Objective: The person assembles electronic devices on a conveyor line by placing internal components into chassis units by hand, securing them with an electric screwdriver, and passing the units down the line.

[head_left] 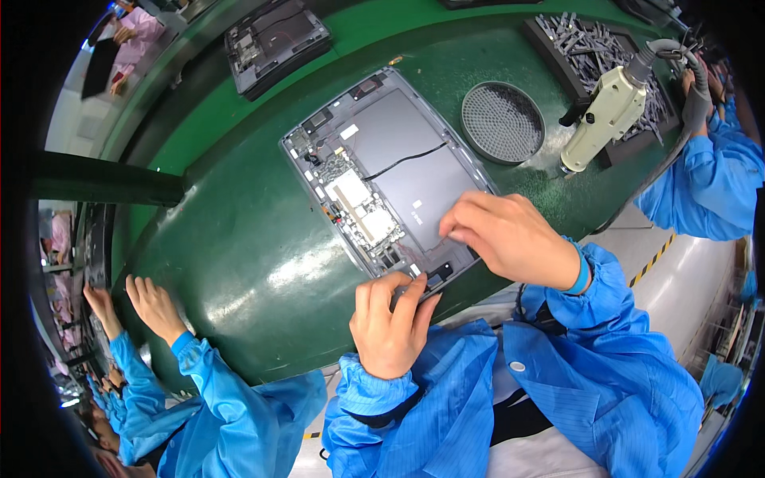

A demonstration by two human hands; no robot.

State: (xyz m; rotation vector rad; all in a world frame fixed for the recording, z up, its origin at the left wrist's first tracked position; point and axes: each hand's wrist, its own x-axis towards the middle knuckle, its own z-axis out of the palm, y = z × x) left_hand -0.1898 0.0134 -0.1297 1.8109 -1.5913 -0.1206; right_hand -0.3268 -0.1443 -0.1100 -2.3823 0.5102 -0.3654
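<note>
An opened grey laptop-like device [434,187] lies slanted on the green bench, its circuit board [362,209] and a black cable [405,161] showing. My left hand [389,323] rests at its near corner, fingers bent around the edge by a small dark part [438,275]. Whatever those fingertips hold is hidden. My right hand [510,235] is over the near right side of the device, thumb and forefinger pinched together just above the grey surface. Anything in that pinch is too small to make out.
A round grey tray [503,123] of small dark pieces stands right of the device. Beyond it are a pale handheld tool [606,115] with a hose and a black box [554,60] of grey strips. Another opened device [275,44] sits on the green belt. Co-workers' hands [155,309] are at left.
</note>
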